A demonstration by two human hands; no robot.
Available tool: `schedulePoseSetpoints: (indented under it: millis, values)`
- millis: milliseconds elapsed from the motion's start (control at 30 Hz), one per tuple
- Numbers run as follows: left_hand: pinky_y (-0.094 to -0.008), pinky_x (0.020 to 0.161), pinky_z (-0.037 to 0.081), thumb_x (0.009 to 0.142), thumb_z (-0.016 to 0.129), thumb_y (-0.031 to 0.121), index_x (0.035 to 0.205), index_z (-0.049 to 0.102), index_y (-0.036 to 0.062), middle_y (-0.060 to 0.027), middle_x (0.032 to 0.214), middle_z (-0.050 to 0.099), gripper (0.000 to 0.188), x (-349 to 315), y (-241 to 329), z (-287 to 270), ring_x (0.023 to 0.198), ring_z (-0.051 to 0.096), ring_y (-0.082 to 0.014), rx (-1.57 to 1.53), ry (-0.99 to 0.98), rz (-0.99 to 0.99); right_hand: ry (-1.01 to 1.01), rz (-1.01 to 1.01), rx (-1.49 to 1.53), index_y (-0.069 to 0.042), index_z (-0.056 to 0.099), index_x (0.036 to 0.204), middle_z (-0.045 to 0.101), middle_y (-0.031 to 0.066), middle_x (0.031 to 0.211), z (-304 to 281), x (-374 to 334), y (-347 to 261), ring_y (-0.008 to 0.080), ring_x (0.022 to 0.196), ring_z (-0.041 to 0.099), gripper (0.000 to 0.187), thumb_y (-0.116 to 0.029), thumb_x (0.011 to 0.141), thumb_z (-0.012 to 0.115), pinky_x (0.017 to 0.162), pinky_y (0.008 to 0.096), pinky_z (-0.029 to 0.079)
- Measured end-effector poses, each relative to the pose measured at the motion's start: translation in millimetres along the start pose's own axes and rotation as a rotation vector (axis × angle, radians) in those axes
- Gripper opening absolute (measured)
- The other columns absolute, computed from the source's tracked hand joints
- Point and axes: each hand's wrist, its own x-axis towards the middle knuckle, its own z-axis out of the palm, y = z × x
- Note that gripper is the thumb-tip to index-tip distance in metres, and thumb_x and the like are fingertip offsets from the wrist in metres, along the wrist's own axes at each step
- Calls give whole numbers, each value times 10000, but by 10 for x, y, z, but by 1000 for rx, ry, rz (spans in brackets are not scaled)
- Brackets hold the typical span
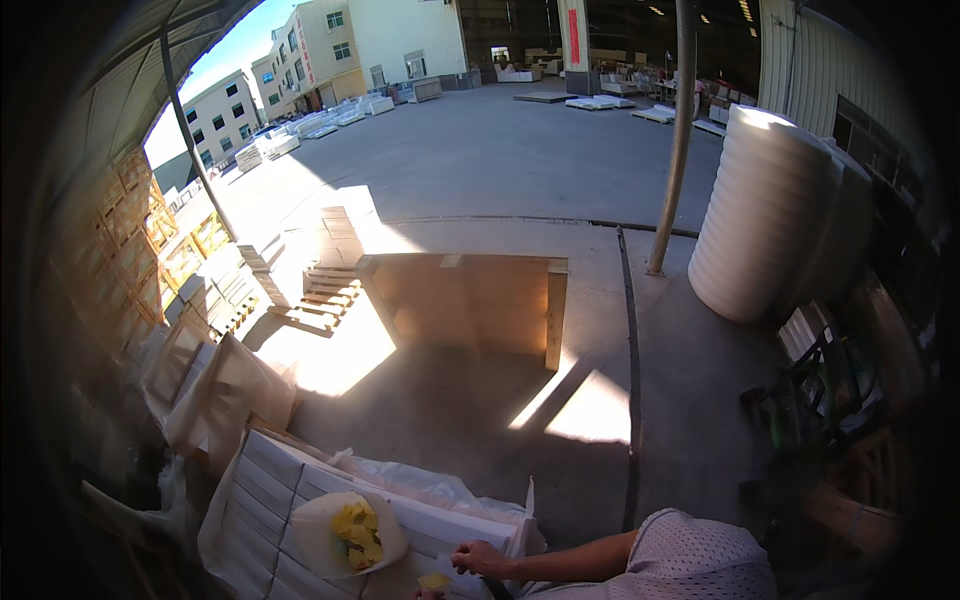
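My right hand (478, 558) reaches in from the lower right over the white boxes, its fingers closed. What it pinches, if anything, is too small to make out. Only the fingertips of my left hand (429, 594) show at the lower edge, against a small yellow piece (434, 580) that they seem to grip. To the left of both hands, an open whitish bag (312, 522) holds crumpled yellow pieces (358, 532). It rests on a row of long white boxes (262, 482) with clear plastic film (430, 478) along their far side.
Beyond the boxes a large wooden panel (470, 305) stands on the concrete floor. Wooden pallets (325, 295) with stacked boxes are at left. At right are a metal post (676, 150) and tall white foam rolls (760, 215). Wrapped stacks (225, 395) stand at near left.
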Motion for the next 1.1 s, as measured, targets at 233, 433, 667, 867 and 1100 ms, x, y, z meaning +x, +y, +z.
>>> schedulePoseSetpoints:
  millis: [233, 433, 667, 867, 1100]
  values:
    - [-326, 551, 504, 942, 579, 147, 890, 574, -17, -74, 697, 594, 172, 822, 337, -600, 596, 577, -162, -669, 354, -378, 254, 29, 171, 20, 661, 965, 677, 87, 830, -548, -55, -331, 162, 720, 628, 279, -246, 883, 636, 687, 290, 524]
    - [-415, 715, 524, 917, 591, 204, 932, 622, 37, -152, 842, 689, 170, 1764, 73, -961, 795, 675, -341, -27, 492, -208, 120, 47, 79, -2, 632, 949, 658, 74, 801, -537, -248, -355, 143, 700, 619, 189, -180, 885, 641, 669, 275, 509]
    - [-419, 752, 537, 910, 565, 257, 1085, 664, 54, -194, 872, 698, 286, 1534, -16, -1035, 807, 684, -347, 101, 444, -351, -67, 65, -60, 4, 632, 931, 649, 61, 787, -262, -231, -278, 126, 681, 611, 190, -172, 873, 673, 643, 256, 496]
    - [-452, 737, 520, 931, 539, 258, 985, 667, 30, -214, 872, 681, 266, 313, -517, -819, 839, 667, -400, -270, 549, -561, -177, 30, -305, 20, 637, 901, 645, 50, 744, 16, -76, -244, 110, 670, 599, 184, -156, 859, 666, 626, 244, 481]
    - [-387, 699, 499, 918, 546, 210, 946, 667, 22, -144, 767, 651, 226, -1403, -824, 243, 733, 638, -278, -258, 341, -783, -377, -205, -849, -4, 674, 913, 693, 183, 820, 597, -21, -42, 319, 768, 673, 225, -219, 856, 638, 725, 389, 516]
